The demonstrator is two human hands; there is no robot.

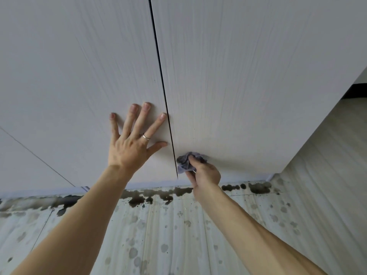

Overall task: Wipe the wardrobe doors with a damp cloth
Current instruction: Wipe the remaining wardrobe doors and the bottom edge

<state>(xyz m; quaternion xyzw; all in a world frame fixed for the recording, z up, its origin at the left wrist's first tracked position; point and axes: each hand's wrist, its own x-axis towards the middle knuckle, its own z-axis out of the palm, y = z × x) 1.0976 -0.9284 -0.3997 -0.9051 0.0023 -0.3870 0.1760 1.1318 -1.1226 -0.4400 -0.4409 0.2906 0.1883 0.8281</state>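
Left hand (129,147) splayed flat on one door (79,66); right hand (206,173) grips one cloth (184,161) against the neighbouring door (248,76).

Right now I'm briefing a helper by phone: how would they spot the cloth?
Follow the dark gap between the two pale wardrobe doors to its lower end. Just right of it, the right hand grips a crumpled cloth. It alone is grey-purple and wrinkled.
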